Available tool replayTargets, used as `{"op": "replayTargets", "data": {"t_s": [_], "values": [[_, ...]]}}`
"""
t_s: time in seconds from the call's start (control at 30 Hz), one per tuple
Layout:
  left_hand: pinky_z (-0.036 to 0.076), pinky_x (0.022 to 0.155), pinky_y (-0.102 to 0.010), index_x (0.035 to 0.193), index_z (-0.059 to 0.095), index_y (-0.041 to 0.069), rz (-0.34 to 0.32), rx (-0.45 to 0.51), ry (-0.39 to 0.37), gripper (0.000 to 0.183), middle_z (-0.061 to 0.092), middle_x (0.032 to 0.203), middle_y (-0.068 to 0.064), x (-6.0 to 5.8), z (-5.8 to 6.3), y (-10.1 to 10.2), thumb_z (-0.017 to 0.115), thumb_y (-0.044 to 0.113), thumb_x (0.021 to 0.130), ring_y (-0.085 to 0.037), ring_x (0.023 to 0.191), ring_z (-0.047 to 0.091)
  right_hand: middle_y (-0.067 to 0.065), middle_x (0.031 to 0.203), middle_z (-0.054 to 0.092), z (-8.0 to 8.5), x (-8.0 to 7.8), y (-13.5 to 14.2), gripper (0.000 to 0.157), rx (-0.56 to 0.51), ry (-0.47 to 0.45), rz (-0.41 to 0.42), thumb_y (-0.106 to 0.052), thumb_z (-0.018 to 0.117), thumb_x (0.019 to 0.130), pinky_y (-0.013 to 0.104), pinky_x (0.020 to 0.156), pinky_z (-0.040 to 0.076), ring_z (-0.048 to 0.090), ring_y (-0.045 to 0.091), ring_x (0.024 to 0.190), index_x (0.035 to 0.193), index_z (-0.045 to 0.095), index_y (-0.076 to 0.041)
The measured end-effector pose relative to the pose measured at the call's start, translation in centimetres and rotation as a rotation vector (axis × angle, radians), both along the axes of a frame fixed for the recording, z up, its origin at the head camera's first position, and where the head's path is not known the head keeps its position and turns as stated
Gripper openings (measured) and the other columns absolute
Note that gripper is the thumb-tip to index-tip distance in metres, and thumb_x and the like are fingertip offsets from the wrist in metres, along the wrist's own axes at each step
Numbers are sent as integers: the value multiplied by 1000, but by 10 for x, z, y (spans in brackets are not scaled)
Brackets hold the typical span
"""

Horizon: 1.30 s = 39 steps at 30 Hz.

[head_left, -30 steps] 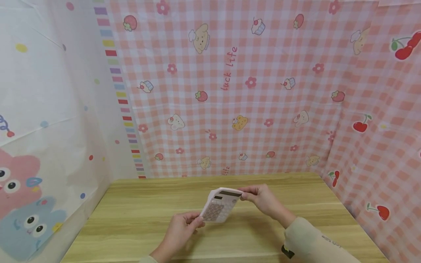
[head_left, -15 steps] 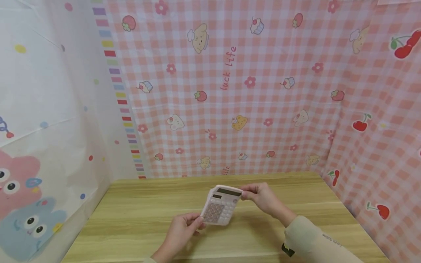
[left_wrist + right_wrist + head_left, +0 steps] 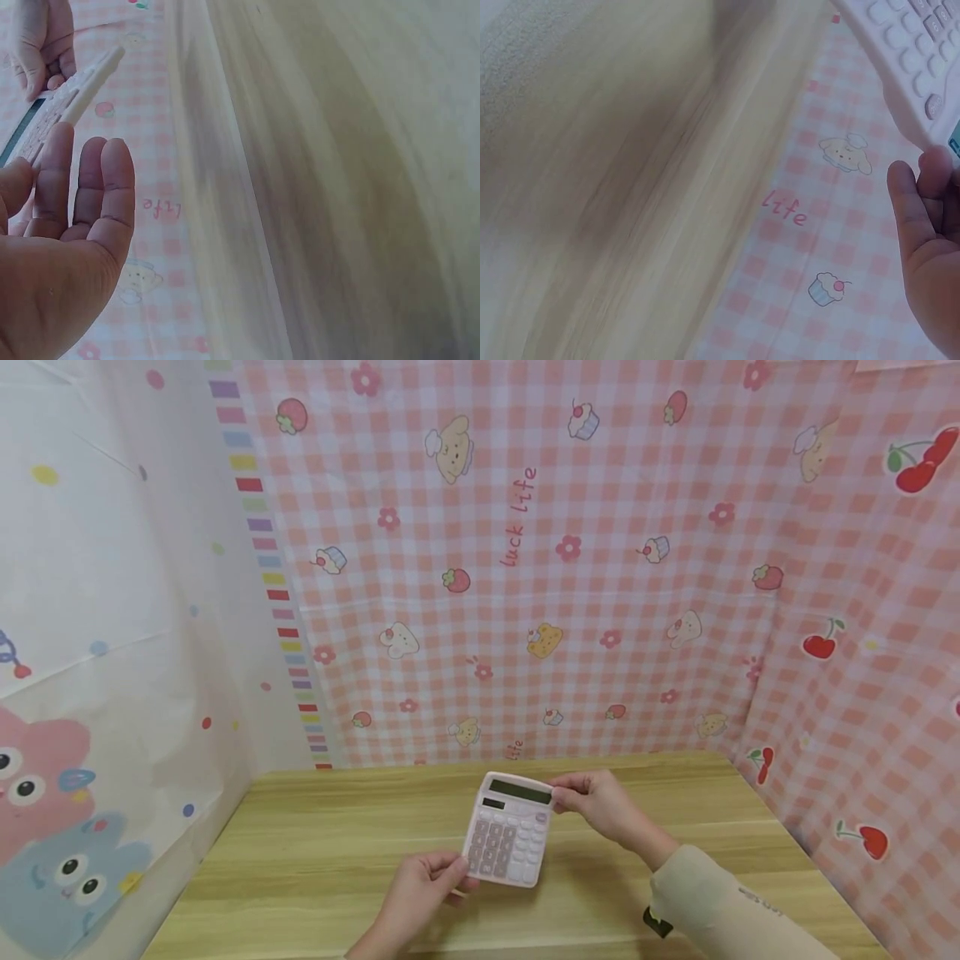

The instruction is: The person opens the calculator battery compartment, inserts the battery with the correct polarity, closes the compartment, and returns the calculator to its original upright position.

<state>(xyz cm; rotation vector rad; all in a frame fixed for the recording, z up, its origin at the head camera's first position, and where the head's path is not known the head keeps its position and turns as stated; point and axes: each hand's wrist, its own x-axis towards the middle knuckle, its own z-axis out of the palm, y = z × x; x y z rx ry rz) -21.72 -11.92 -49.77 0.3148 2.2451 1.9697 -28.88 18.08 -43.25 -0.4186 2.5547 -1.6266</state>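
Observation:
A pale pink calculator (image 3: 510, 831) is held up over the wooden table in the head view, its keys and dark display facing the camera. My left hand (image 3: 423, 893) pinches its lower left corner between thumb and fingers. At the upper right corner, my right hand (image 3: 600, 810) grips the edge by the display. The left wrist view shows the calculator (image 3: 56, 112) nearly edge-on beyond my left hand (image 3: 67, 240). In the right wrist view, the calculator's keys (image 3: 907, 60) appear above my right hand (image 3: 934, 232).
The wooden table (image 3: 315, 827) runs back to a pink checked cloth (image 3: 480, 610) hung as a wall. A white patterned sheet (image 3: 112, 610) stands on the left and a cherry-print cloth (image 3: 862, 693) on the right. A small dark item (image 3: 657, 922) shows by the right sleeve.
The calculator has tilted so its face turns more fully toward the head camera; its top edge has risen and its lower edge has dropped slightly. Both hands keep their hold at the same corners.

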Motion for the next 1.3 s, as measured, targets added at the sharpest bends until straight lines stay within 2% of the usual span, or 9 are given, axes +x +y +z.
{"op": "replayTargets", "data": {"t_s": [0.1, 0.2, 0.3, 0.47, 0.7, 0.87, 1.0, 1.3], "values": [[62, 74, -43, 112, 68, -6, -6, 32, -19, 34, 76, 95, -21, 2, -1, 1, 61, 24, 98, -32, 85, 74, 11, 105, 76, 1, 0, -1, 27, -8, -11, -1, -23, 63, 97, 35, 86, 59, 74, 19, 92, 114, 73, -6], [61, 76, -45, 114, 68, -7, -12, 65, -39, 35, 75, 97, -22, 4, -2, 2, 60, 24, 98, -31, 88, 74, 9, 104, 76, 1, 0, -3, 27, -11, -34, -1, -24, 63, 97, 38, 88, 59, 74, 18, 91, 115, 73, -6], [61, 77, -46, 115, 67, -8, -25, 94, -59, 37, 75, 97, -24, 7, 0, 3, 61, 25, 98, -26, 85, 75, 7, 102, 77, 1, 0, -4, 27, -3, -56, -11, -25, 63, 97, 40, 90, 58, 74, 17, 89, 114, 72, -7], [60, 81, -46, 115, 65, -11, -49, 155, -108, 40, 73, 100, -27, 13, 2, 7, 62, 25, 97, -20, 83, 74, 5, 97, 76, 1, -4, -7, 28, 10, -88, -53, -28, 63, 97, 35, 81, 60, 71, 16, 82, 113, 73, -8], [62, 78, -37, 119, 62, -11, -68, 216, -167, 43, 75, 102, -20, 19, -1, 13, 64, 26, 96, -20, 80, 74, 3, 93, 75, 0, -8, -13, 26, -3, -133, -114, -26, 62, 98, 31, 79, 59, 68, 15, 80, 113, 72, -8], [62, 79, -36, 125, 57, -12, -83, 246, -172, 47, 74, 107, -18, 22, -3, 16, 64, 25, 97, -23, 79, 74, 4, 89, 74, -2, -10, -18, 25, -23, -136, -121, -24, 61, 99, 31, 77, 59, 67, 13, 78, 110, 72, -5], [61, 81, -38, 129, 53, -12, -73, 259, -165, 50, 73, 113, -18, 22, -2, 16, 63, 25, 97, -29, 87, 74, 4, 86, 74, -6, -13, -20, 24, -29, -144, -126, -23, 60, 99, 31, 76, 59, 66, 13, 75, 107, 73, -5], [60, 86, -41, 142, 42, -11, -49, 264, -141, 60, 70, 119, -20, 22, 2, 16, 65, 20, 95, -26, 90, 74, 4, 89, 75, -10, -13, -22, 26, -37, -147, -118, -25, 60, 99, 33, 78, 59, 69, 14, 77, 109, 72, -4]]}}
